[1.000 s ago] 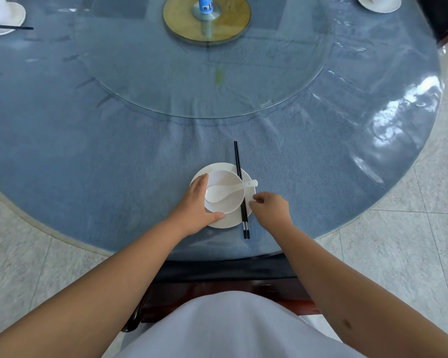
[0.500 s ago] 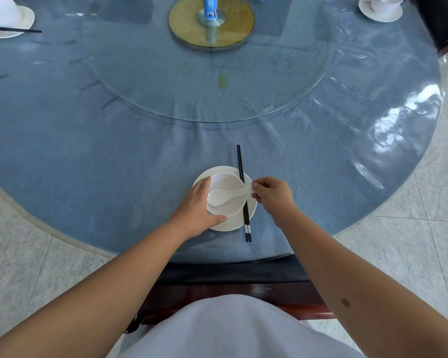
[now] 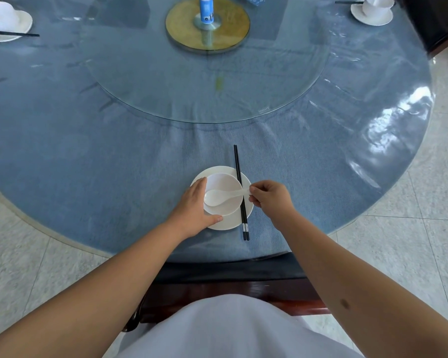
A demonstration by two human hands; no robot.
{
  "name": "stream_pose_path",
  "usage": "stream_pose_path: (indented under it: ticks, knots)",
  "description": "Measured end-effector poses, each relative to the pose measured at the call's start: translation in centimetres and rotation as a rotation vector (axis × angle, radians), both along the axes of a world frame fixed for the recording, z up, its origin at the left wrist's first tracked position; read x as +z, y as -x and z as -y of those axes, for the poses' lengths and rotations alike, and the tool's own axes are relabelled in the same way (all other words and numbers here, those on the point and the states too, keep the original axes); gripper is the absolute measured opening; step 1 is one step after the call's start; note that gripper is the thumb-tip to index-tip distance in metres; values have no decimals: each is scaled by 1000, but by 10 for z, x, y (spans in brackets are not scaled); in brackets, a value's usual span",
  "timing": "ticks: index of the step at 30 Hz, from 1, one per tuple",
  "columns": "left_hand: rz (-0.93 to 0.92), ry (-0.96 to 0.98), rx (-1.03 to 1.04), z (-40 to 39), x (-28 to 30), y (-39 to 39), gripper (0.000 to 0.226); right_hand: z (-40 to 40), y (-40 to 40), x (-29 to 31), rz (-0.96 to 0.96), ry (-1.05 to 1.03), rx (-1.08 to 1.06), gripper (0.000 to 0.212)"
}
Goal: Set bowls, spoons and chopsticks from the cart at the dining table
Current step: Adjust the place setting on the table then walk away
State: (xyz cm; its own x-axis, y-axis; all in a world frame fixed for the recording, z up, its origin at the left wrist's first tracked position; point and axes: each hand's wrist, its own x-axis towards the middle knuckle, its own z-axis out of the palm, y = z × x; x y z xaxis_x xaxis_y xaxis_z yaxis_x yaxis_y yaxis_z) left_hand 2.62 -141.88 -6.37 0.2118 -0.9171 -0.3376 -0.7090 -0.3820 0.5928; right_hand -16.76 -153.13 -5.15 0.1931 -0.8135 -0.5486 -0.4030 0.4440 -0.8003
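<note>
A white bowl (image 3: 226,182) sits on a white saucer (image 3: 230,224) near the front edge of the round blue table (image 3: 114,164). A white spoon (image 3: 217,197) lies in the bowl, handle pointing right. Black chopsticks (image 3: 239,177) lie across the saucer's right side, pointing away from me. My left hand (image 3: 192,210) cups the left side of the bowl and saucer. My right hand (image 3: 269,196) pinches the end of the spoon handle.
A glass turntable (image 3: 204,73) with a gold centre disc (image 3: 207,29) and a blue bottle fills the table's middle. Other place settings stand at the far left (image 3: 5,21) and far right (image 3: 373,11). A dark wooden chair (image 3: 230,288) is between me and the table.
My right hand moved from beside the chopsticks' near end up to the spoon handle and took hold of it. My left hand stayed on the bowl.
</note>
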Motion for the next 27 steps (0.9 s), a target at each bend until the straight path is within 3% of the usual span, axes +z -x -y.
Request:
stream_pose_path:
  ticks: [12, 16, 19, 23, 27]
  knots:
    - [20, -14, -30, 0, 0, -2, 119, -5, 3, 2, 15, -4, -1, 6]
    - [48, -31, -3, -7, 9, -6, 123, -6, 11, 4, -110, 83, 43, 40]
    - [147, -39, 21, -21, 21, -13, 116, -7, 20, 13, -368, 382, 248, 61]
    - [382, -90, 53, -46, 36, -25, 110, -11, 21, 27, -780, 705, 737, 95]
    - [476, -166, 153, -75, 47, -36, 110, -24, -7, 37, -831, 815, 945, 104]
